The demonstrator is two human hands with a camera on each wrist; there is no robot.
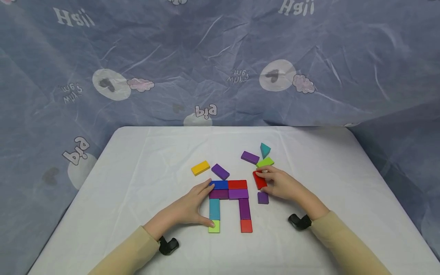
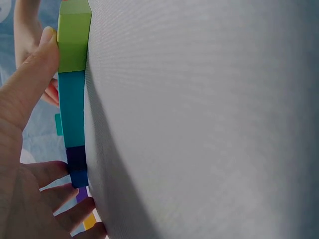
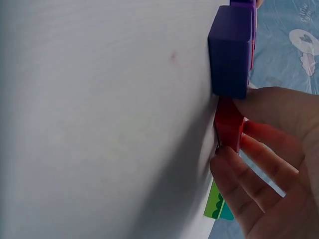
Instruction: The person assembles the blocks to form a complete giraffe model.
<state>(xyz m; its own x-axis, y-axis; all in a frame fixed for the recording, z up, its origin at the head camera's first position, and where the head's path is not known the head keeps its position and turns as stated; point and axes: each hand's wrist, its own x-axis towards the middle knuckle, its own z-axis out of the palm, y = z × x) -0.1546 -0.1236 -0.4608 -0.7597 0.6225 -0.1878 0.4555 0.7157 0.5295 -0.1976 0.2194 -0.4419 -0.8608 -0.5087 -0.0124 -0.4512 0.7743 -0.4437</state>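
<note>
My left hand [image 1: 190, 206] spreads along the left side of an arch of flat-lying blocks. Its thumb rests on the lime green block [image 2: 74, 42] at the foot; its fingertips touch the blue block [image 1: 220, 185] at the top corner. Between these lie a teal block [image 1: 214, 209] and a dark purple block [image 1: 219, 194]. A red block [image 1: 237, 184], a purple block [image 1: 238, 194], another purple block [image 1: 244, 209] and a red-orange block [image 1: 246, 225] form the rest. To the right, my right hand [image 1: 280, 184] pinches a loose red block [image 3: 229, 124] between thumb and fingers.
A small purple block [image 1: 262, 198] sits just below the held one. Beyond the arch lie a yellow block [image 1: 200, 168], a purple block [image 1: 220, 172], another purple block [image 1: 250, 157], a lime piece [image 1: 265, 162] and a teal triangular piece [image 1: 265, 149], all on a white table [image 1: 154, 152].
</note>
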